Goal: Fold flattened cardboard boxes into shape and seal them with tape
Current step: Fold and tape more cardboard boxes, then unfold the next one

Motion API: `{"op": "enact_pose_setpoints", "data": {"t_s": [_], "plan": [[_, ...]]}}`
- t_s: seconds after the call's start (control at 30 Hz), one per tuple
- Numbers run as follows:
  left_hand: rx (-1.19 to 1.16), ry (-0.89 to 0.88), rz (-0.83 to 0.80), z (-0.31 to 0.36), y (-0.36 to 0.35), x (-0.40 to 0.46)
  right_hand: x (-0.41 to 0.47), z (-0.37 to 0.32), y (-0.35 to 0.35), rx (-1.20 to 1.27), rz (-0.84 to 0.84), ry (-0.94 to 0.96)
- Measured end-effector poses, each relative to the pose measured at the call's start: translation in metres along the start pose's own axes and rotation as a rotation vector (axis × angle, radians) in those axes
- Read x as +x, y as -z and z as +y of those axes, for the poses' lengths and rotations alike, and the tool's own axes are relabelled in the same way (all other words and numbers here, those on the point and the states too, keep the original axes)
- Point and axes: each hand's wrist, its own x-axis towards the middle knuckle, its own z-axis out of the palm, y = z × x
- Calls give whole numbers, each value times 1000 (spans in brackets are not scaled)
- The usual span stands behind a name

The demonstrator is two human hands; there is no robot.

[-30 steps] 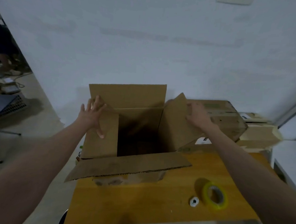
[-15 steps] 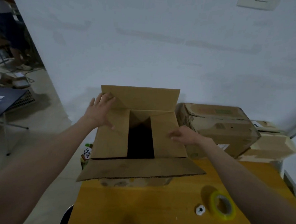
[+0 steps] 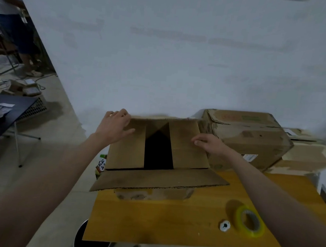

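A brown cardboard box [image 3: 154,193] stands on the wooden table [image 3: 172,224]. Its two side flaps lie folded in flat, with a dark gap between them. The near flap [image 3: 159,179] sticks out toward me. At the far left corner my left hand [image 3: 114,128] reaches over the left side flap [image 3: 126,151] and touches the far flap, which tips down toward me. My right hand [image 3: 208,143] presses the right side flap [image 3: 189,149] with loosely bent fingers. A roll of yellowish tape [image 3: 248,221] stands on the table at the right.
A small white round piece [image 3: 224,225] lies beside the tape. A closed, worn cardboard box [image 3: 252,139] and another one [image 3: 307,159] sit at the back right. A bottle [image 3: 101,164] stands left of the table. A black table [image 3: 10,109] and a person [image 3: 16,30] are far left.
The far flap, upright before, has come down toward me under my left hand. Both side flaps went from raised to flat. My right hand slid further onto the right side flap.
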Motion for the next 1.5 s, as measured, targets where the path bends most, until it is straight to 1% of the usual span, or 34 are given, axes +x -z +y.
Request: {"op": "enact_pose_setpoints", "data": {"t_s": [0.1, 0.17, 0.27, 0.37, 0.43, 0.5, 0.53, 0.57, 0.67, 0.77, 0.8, 0.9, 0.97, 1.03, 1.1, 1.2, 1.27, 1.33, 1.5], "plan": [[-118, -29, -144, 5, -10, -16, -11, -5, -1, 79, 62, -5], [-190, 23, -258, 5, -18, -23, -23, -12, -2, 145, 74, -7], [-230, 95, -381, 6, -17, -24, -43, -31, -1, 160, 5, 10], [-165, 114, -551, 10, -8, -22, -65, -46, 2, 127, -185, 65], [-167, 126, -637, 10, -3, -23, -78, -51, 6, 84, -372, 92], [-244, 153, -659, 8, 1, -26, -87, -53, 9, 53, -589, 65], [-291, 168, -648, 7, 3, -27, -89, -54, 10, 15, -655, 56], [-332, 187, -634, 6, 5, -28, -90, -56, 9, -39, -678, 58], [-440, 270, -640, 2, 9, -25, -86, -71, 12, -132, -638, 68], [-569, 306, -722, 0, 14, -18, -77, -89, 31, -129, -606, 109], [-600, 305, -756, 0, 17, -15, -73, -94, 39, -154, -550, 131], [-656, 323, -802, -1, 25, -6, -46, -98, 49, -218, -286, 144], [-688, 340, -791, -4, 28, 0, -21, -93, 39, -272, -138, 60], [-715, 339, -783, -9, 28, 5, 1, -85, 22, -309, -50, -33], [-656, 294, -757, -13, 24, 7, 15, -75, 2, -331, 20, -101], [-311, 118, -696, -17, 9, 4, 23, -59, -26, -320, 162, -150], [-174, 39, -685, -16, -5, -3, 21, -51, -42, -287, 203, -156], [-141, 27, -668, -15, -17, -14, 16, -44, -52, -257, 239, -156], [-186, 2, -687, -9, -30, -35, -4, -31, -72, -134, 343, -233]]}}
